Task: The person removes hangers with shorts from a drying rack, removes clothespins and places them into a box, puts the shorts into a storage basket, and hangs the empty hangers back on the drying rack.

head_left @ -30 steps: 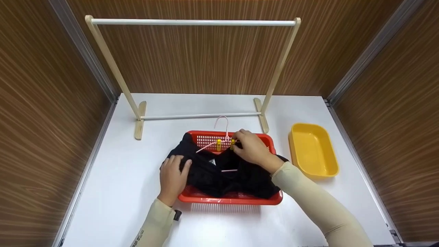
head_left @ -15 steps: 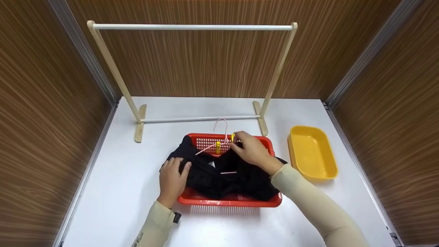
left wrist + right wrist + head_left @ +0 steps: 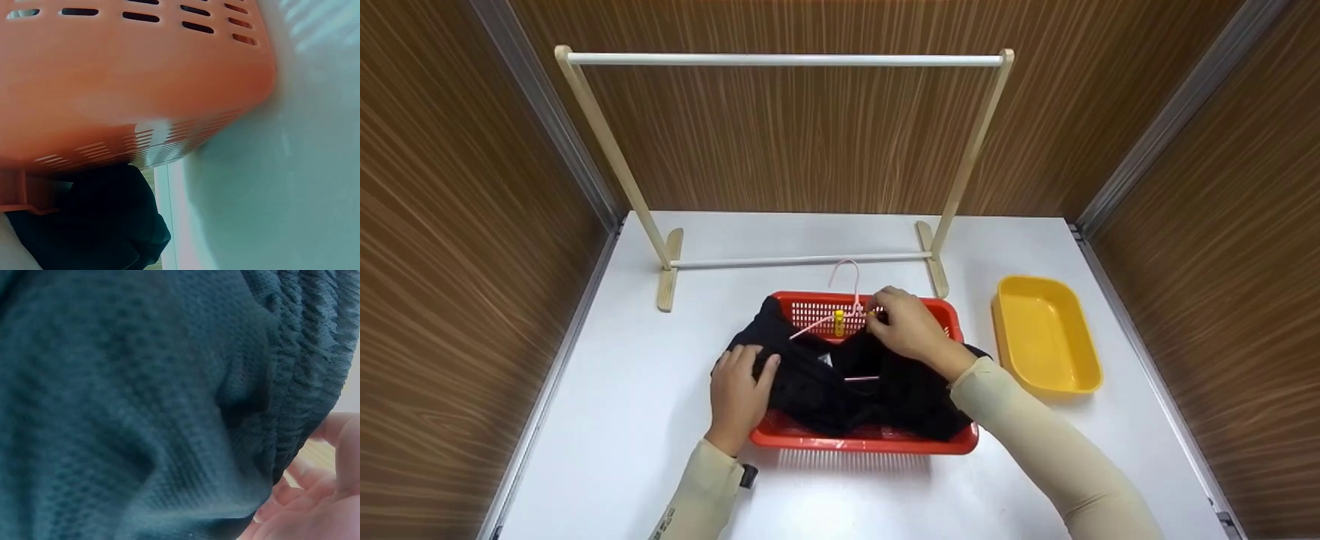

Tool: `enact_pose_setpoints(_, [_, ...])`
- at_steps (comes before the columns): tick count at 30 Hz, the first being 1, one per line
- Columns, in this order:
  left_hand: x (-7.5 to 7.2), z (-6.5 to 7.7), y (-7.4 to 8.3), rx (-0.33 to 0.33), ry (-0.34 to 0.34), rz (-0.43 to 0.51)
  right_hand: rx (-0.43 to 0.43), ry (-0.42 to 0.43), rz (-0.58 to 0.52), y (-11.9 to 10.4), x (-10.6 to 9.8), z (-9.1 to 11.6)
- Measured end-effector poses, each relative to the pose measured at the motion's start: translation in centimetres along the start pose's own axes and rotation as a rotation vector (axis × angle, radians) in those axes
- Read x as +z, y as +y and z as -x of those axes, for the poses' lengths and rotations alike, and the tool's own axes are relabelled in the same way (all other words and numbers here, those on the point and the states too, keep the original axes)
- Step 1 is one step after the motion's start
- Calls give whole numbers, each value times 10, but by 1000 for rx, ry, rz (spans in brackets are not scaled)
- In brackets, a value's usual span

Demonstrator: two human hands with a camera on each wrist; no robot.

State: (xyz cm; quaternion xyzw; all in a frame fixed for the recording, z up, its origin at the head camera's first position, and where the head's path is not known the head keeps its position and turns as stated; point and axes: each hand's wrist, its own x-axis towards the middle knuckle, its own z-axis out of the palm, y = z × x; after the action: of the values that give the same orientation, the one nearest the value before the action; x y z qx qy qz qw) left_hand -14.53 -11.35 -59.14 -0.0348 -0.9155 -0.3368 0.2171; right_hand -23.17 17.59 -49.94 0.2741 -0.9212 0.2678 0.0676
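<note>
A black garment (image 3: 802,382) lies across the red basket (image 3: 870,445), draped over its left and right ends. In the right wrist view the garment (image 3: 140,410) fills most of the frame, with a gathered elastic edge. A pink hanger (image 3: 810,327) lies over it, hook toward the rack, with a yellow clothes peg (image 3: 838,322) on its left arm. My right hand (image 3: 911,326) pinches a second yellow peg (image 3: 871,314) beside the hanger's neck, mostly hidden by the fingers. At the basket's left end my left hand (image 3: 739,390) rests on the fabric, fingers relaxed and thumb apart.
Behind the basket stands a wooden clothes rack (image 3: 611,150) with a white top bar (image 3: 787,59) and a lower bar. To the right sits a yellow tray (image 3: 1046,337). Wood-patterned panels (image 3: 825,135) enclose the white table (image 3: 607,420) at the back and sides.
Half a second ago the right peg stuck up from the fingertips; now it sits lower, largely covered by the right hand. The left hand stays on the garment.
</note>
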Motion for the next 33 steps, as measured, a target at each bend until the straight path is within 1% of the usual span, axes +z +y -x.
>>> enact_pose_setpoints(2, [0, -1, 0, 0, -1, -1, -21, 7, 21, -1, -1, 1])
enact_pose_setpoints(5, [-1, -3, 1, 5, 8, -4, -37, 27, 20, -1, -3, 1])
enact_pose_setpoints(9, [-2, -5, 1, 9, 16, -3, -19, 54, -37, -1, -4, -1])
enact_pose_setpoints(13, [-2, -4, 1, -1, 8, -4, -15, 72, -82, 3, -2, -3])
enact_pose_setpoints(18, [-1, 1, 1, -3, -5, -1, -60, 125, -35, 10, 6, -2])
enact_pose_setpoints(20, [0, 3, 1, -3, -9, -1, -61, 134, -23, 13, 7, -1])
enact_pose_setpoints(23, [0, 6, 2, -5, -9, -2, -36, 111, -29, 18, 9, -1])
enact_pose_setpoints(27, [-1, 7, 2, -12, -13, -9, 55, 44, -78, 21, 9, 1])
enact_pose_setpoints(30, [-1, 5, 2, -16, -16, -12, 117, 1, -140, 22, 8, 1])
enact_pose_setpoints(33, [-1, 1, 2, -16, -13, -15, 152, -20, -198, 21, 5, -2])
